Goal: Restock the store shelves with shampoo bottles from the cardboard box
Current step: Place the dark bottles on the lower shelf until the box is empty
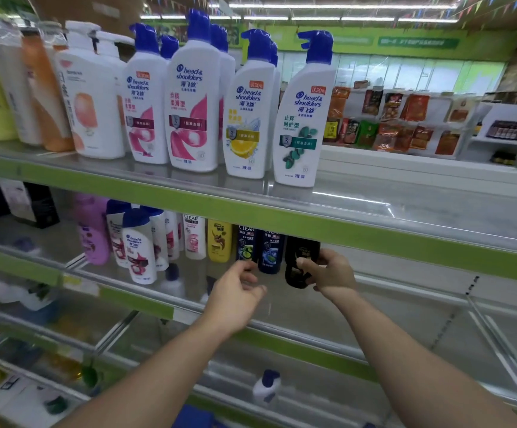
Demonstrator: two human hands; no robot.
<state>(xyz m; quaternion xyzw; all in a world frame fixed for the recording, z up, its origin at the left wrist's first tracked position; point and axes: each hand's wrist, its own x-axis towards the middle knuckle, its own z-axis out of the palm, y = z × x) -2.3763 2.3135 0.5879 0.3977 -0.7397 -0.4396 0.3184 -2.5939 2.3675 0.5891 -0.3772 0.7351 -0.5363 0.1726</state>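
My right hand [328, 268] grips a black shampoo bottle [298, 257] standing at the right end of the row on the second shelf [405, 307]. Just left of it stand two dark blue Clear bottles [269, 251]. My left hand [238, 290] hovers below and in front of them, its fingers loosely curled around nothing. Further left in that row are a yellow bottle [219, 240], white Clear and Head & Shoulders bottles [139, 251] and a purple bottle [92, 230]. The cardboard box is out of view.
The top shelf [374, 193] carries large Head & Shoulders pump bottles [189, 97], with bare shelf to their right. A lower shelf holds a small white bottle with a blue cap [266, 386]. Snack packets [390, 118] hang on a far display.
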